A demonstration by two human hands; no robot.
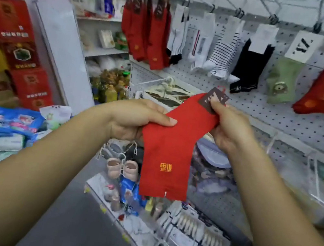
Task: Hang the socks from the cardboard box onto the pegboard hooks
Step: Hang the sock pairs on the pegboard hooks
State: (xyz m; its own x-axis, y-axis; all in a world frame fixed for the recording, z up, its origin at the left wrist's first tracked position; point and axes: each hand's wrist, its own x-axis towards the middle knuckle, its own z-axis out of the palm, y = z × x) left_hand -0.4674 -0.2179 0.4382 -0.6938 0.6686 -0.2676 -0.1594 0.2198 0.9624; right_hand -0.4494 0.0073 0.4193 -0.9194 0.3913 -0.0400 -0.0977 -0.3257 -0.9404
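Red sock (170,145) held before the pegboard (286,115)
Left hand (133,120) grip pinches its middle; right hand (230,130) grip pinches the brown-labelled cuff; toe hangs down.

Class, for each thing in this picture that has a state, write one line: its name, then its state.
red sock: not hung, held in both hands
left hand: grips the sock's middle
right hand: pinches the sock's labelled top
black sock: hung on the pegboard
green sock: hung on the pegboard

Two hands — left hand (133,119), right hand (231,130) — one held red sock (173,142), one black sock (249,66), one green sock (281,80).
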